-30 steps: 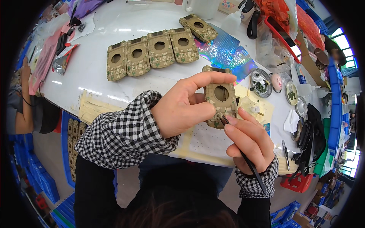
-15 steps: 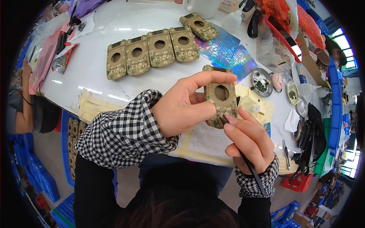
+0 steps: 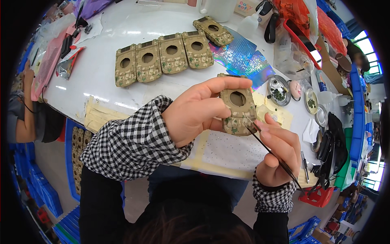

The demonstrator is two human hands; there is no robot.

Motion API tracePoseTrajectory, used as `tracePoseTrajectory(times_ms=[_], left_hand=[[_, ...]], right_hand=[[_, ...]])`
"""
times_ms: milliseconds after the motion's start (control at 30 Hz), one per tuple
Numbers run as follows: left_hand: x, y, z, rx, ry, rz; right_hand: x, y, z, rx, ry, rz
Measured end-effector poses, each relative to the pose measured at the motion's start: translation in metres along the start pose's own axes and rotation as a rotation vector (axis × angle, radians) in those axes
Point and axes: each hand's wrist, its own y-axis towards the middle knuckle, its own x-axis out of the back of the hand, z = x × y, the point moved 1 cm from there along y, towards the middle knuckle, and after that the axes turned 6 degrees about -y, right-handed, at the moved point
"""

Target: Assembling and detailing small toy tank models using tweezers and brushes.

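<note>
My left hand (image 3: 193, 110) grips a camouflage model tank hull (image 3: 239, 116) by its sides, with the round turret opening facing up. In my right hand (image 3: 280, 148) is a pair of dark tweezers (image 3: 273, 153), held between thumb and fingers. Their tips touch or hover just over the hull's lower right part; which of the two I cannot tell. Anything tiny between the tips is too small to make out. Below the hull lies a white sheet (image 3: 221, 152) dotted with small specks.
Several matching hulls (image 3: 172, 55) stand in a row behind my left hand, and another hull (image 3: 214, 31) sits by shiny holographic film (image 3: 243, 55). Round metal dishes (image 3: 278, 90) hold small green parts at right. A pen-like tool (image 3: 305, 166) lies near the edge. A blue crate (image 3: 70, 162) stands at lower left.
The tweezers have swung to a flatter slant as my right hand shifted right and slightly down. My left thumb has lifted back from the hull's lower left part.
</note>
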Motion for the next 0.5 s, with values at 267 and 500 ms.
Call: tracePoseTrajectory(times_ms=[267,500], left_hand=[[0.0012,-0.0012,0.0017,-0.002,0.009,0.009],[-0.0030,-0.0020,0.0007,-0.008,0.049,-0.015]], right_hand=[[-0.0032,0.0031,-0.0049,0.003,0.030,0.061],[-0.0025,0.0047,-0.0040,0.044,-0.021,0.124]])
